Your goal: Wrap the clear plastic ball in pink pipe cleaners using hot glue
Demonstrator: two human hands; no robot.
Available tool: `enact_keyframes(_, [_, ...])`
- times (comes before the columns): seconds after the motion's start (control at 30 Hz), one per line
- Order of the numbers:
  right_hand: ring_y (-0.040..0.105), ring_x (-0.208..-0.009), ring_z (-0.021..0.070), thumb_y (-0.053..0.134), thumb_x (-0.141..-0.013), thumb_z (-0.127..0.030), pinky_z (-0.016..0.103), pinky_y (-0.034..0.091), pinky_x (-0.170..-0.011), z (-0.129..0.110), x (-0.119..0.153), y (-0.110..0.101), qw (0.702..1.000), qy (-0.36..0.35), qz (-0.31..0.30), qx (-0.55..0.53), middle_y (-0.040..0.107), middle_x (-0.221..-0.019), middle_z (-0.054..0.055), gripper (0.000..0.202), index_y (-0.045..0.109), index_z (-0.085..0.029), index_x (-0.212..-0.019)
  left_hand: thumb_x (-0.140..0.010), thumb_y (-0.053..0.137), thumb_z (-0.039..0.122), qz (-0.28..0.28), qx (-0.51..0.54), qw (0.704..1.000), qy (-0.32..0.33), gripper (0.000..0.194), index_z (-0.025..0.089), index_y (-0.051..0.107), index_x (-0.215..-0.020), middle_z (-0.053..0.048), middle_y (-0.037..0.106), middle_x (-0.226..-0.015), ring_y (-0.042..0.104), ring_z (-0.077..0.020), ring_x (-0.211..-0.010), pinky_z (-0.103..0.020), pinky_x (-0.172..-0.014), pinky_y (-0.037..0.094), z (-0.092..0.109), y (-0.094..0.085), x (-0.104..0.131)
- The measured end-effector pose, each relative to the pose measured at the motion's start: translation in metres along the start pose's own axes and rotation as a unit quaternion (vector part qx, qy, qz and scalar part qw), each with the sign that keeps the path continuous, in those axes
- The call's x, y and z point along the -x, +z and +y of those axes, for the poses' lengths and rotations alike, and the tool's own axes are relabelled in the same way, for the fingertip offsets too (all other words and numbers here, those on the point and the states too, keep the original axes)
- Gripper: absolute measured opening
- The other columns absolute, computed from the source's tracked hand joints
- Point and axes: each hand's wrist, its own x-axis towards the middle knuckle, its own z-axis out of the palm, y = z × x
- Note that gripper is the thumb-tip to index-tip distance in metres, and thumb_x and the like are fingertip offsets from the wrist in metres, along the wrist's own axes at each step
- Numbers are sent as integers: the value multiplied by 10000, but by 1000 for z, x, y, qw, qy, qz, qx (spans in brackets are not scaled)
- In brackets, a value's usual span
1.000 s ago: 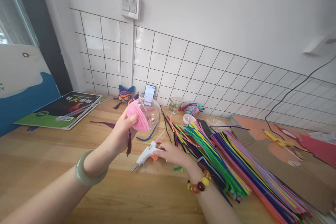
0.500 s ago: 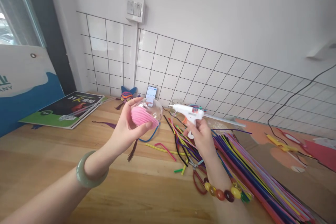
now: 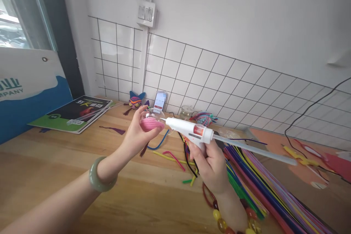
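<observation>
Nearest the viewer, a pale green bangle (image 3: 95, 175) rings the left wrist and a beaded bracelet (image 3: 221, 223) the right. The right hand (image 3: 211, 164) is closed around the handle of a white glue gun (image 3: 182, 127), a long translucent glue stick (image 3: 255, 150) projecting from its rear. The left hand (image 3: 137, 128), curved with thumb below and fingers above, grips a clear dome (image 3: 157, 114) partly covered by pink ribbed strips (image 3: 150, 124); a dark tassel (image 3: 144, 150) hangs beneath. The nozzle is at the dome's right side; contact cannot be determined.

Compared with half a second earlier, the gun has moved left from well apart to the dome, which is now tilted with its clear part uppermost. One second earlier, the gun pointed downward, low over the wooden table (image 3: 82, 204).

Beyond the hands lie loose pipe cleaners (image 3: 174, 157), with bundled ones (image 3: 263, 179) to the right. Farther back are a magazine (image 3: 79, 115), its large yellow-and-white title characters not clearly legible, and a propped phone (image 3: 159, 102) whose digits are too small to read. A blue-eared ornament (image 3: 135, 102) and a glass jar (image 3: 187, 112) flank the phone. At far left, a blue-and-white board (image 3: 27, 84) shows "MPANY" beneath larger teal characters, including "业"; half a second earlier only "ANY" showed.
</observation>
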Motion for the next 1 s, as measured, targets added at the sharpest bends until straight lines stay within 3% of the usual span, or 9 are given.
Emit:
enact_keyframes(0.13, [674, -825, 206, 543, -933, -232, 313, 547, -719, -1, -1, 7, 998, -52, -3, 42, 709, -957, 75, 225, 626, -198, -1139, -628, 826, 310, 0, -5, 1000, -27, 839, 165, 431, -1355, -148, 597, -1260, 608, -285, -1113, -478, -1017, 436, 2, 0, 1])
enact_keyframes(0.27, [658, -705, 167, 514, -944, -210, 230, 478, -486, -3, -1, 10, 999, -39, -15, 17, 700, -956, 89, 206, 609, -178, -1124, -635, 827, 324, -5, -1, 999, -36, 829, 164, 438, -1349, -133, 618, -1217, 629, -272, -1058, -456, -983, 466, 3, 0, 2])
enact_keyframes(0.33, [659, -722, 171, 510, -948, -213, 225, 457, -463, -2, 0, 10, 999, -33, -17, 12, 695, -963, 96, 208, 601, -176, -1131, -635, 829, 332, -6, 0, 999, -35, 831, 161, 438, -1348, -128, 624, -1199, 640, -260, -1018, -439, -957, 483, 4, 0, 3])
enact_keyframes(0.53, [672, -889, 229, 519, -943, -221, 319, 538, -697, 7, 4, 10, 998, -41, -15, 49, 702, -998, 102, 279, 588, -182, -1210, -646, 827, 357, -8, -13, 1000, -26, 814, 164, 455, -1344, -125, 622, -1200, 633, -252, -1012, -423, -957, 478, 5, 1, 4])
enact_keyframes(1.0, [681, -893, 219, 521, -944, -205, 328, 535, -791, 4, 0, 7, 996, -67, -15, 56, 713, -1034, 82, 322, 568, -209, -1262, -654, 825, 361, -30, 13, 999, -29, 842, 175, 424, -1371, -122, 622, -1186, 641, -241, -981, -439, -932, 506, 4, 1, 4])
